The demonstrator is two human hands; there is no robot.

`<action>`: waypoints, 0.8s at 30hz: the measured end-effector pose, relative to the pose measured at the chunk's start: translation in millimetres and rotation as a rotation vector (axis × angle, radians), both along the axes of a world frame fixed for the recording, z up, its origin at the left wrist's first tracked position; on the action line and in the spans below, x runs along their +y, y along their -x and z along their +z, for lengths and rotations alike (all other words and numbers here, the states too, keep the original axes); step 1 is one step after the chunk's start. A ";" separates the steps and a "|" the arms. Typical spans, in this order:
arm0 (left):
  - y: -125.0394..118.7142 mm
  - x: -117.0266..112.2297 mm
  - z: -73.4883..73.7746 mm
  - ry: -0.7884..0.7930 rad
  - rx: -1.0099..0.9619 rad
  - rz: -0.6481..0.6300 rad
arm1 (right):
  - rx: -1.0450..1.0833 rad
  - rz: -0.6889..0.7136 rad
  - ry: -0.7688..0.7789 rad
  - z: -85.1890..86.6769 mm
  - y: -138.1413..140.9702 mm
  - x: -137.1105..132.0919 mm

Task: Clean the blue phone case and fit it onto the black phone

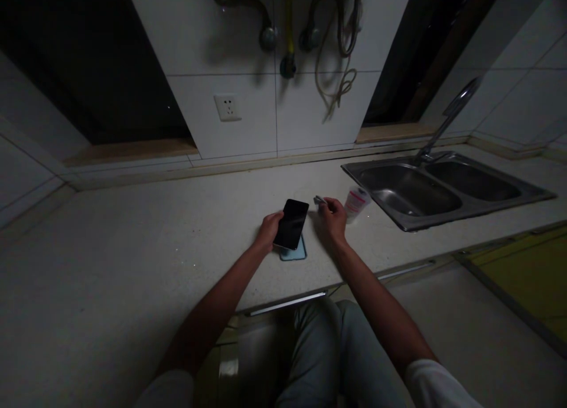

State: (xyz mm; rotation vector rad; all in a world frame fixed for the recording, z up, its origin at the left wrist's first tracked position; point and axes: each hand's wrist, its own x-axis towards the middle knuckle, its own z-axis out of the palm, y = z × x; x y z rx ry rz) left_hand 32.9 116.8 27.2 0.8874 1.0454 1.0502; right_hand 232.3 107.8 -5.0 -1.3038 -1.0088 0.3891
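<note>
From the head camera, the person sits at a pale stone desk (146, 242), with both forearms reaching forward onto it. The left hand (269, 231) is closed around the edge of a black smartphone (291, 224), which stands tilted with its dark glass facing up and toward the camera. The phone's lower end sits over a pale blue phone case (294, 249) that lies flat on the desk, partly hidden beneath it.

Just to the right, the right hand (331, 219) rests on the desk with its fingers drawn together, pinching a small silvery object (319, 200). The object is too small to identify. A translucent plastic cup (357, 204) with a pink label stands just beyond that hand, near the edge of a double-bowl stainless steel sink (401, 189), which is set into the desk. A curved metal faucet (452, 116) rises behind the sink.

On the tiled wall (319, 113) ahead are a white power socket (228, 107) and several hoses (336, 30), one of them yellow, hanging from fittings. Below the desk edge, the person's knees in pale jeans (336, 349) show, and white sleeves (425, 384) end at the upper arms.
</note>
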 end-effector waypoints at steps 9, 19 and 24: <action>2.8 3.2 -1.4 -0.189 0.281 0.054 | -0.638 -0.118 -0.064 -1.8 11.6 -16.3; 8.4 5.4 -2.8 -0.248 0.438 0.046 | -0.525 0.198 0.114 -0.9 38.8 -27.0; 13.5 3.6 -6.6 -0.207 0.496 0.059 | -0.671 0.200 0.317 -3.6 37.3 -27.7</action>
